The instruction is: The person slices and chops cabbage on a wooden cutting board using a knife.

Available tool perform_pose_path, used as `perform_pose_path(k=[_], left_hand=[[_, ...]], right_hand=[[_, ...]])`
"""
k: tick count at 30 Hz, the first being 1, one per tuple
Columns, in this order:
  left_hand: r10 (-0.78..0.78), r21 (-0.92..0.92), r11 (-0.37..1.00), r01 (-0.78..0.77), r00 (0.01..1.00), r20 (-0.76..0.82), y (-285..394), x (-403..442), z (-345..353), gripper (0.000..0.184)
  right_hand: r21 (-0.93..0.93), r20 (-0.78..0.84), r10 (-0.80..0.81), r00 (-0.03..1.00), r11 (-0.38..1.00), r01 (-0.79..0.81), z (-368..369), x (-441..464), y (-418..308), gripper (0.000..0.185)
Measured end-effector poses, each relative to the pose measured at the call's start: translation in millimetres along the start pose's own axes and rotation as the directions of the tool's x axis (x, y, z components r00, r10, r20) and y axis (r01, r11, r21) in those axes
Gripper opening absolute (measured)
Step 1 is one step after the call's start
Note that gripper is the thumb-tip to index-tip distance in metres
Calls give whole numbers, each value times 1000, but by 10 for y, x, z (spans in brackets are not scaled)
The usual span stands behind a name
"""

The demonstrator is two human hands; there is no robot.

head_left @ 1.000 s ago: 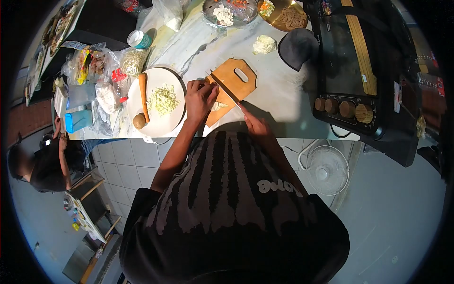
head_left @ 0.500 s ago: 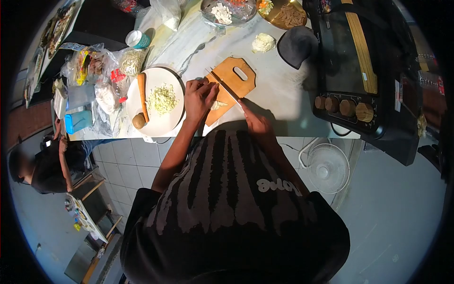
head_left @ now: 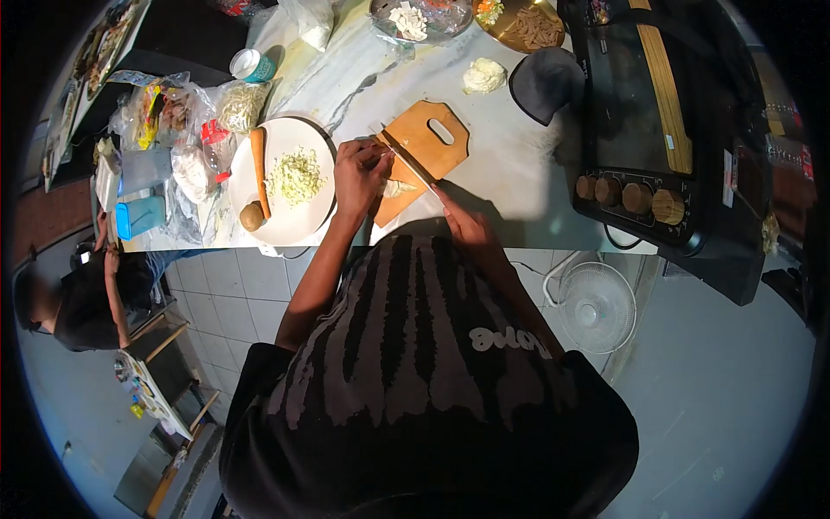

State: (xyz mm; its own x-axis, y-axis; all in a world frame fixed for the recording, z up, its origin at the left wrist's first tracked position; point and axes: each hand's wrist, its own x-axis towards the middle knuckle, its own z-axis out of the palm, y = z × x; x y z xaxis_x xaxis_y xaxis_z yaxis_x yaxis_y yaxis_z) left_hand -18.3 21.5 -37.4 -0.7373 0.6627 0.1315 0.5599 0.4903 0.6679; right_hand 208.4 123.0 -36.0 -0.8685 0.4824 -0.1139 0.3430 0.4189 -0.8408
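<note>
1. A worker's right hand (head_left: 468, 227) gripped a kitchen knife (head_left: 413, 163), its blade slanting across a wooden cutting board (head_left: 443, 160) and its tip pointing away from the body.
2. The left hand (head_left: 356, 180) was bunched, fingers bent, at the board's left side, close beside the blade; whether it pinched any food could not be told.
3. Clean cutting here seemed to call for tucked fingertips, knuckles guiding the blade, and short, even strokes; the nearness of fingers to edge looked like the chief risk.
4. Pale vegetable pieces (head_left: 398, 188) lay on the board's near part, between the hands. Sweeping them aside would probably steady the board and give the blade room.
5. To the left, a white plate (head_left: 298, 229) held finely chopped pale-green vegetable (head_left: 296, 177), a carrot (head_left: 260, 164) and a round brown vegetable (head_left: 252, 216).
6. Beyond the board, a pale leafy clump (head_left: 484, 76) sat on the marble-patterned counter (head_left: 350, 104), near a dark cap (head_left: 545, 86).
</note>
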Motion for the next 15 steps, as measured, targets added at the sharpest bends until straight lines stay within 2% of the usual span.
perform_pose_path(k=[5, 10, 11, 13, 14, 15], left_hand=[[-43, -49, 998, 43, 999, -10, 6, -10, 8, 16], [-19, -83, 996, 16, 999, -45, 4, -23, 22, 17], [-39, -91, 995, 35, 999, -34, 3, -25, 21, 17], [-54, -99, 994, 52, 998, -17, 13, -21, 17, 16], [-5, -74, 997, 4, 1000, -15, 12, -25, 7, 16], [46, -48, 998, -46, 999, -14, 8, -17, -11, 17]], right_hand=[[-11, -33, -35, 999, 999, 35, 22, 2, 14, 46], [-32, 40, 163, 986, 986, -162, -45, 53, -182, 48], [-31, 35, 162, 986, 987, -160, -67, 75, -256, 48], [-174, 89, 272, 958, 951, -254, -85, 78, -358, 48], [-169, 87, 276, 957, 951, -258, -40, 34, -281, 48], [-181, -5, 157, 988, 971, -155, 33, -20, -135, 48]])
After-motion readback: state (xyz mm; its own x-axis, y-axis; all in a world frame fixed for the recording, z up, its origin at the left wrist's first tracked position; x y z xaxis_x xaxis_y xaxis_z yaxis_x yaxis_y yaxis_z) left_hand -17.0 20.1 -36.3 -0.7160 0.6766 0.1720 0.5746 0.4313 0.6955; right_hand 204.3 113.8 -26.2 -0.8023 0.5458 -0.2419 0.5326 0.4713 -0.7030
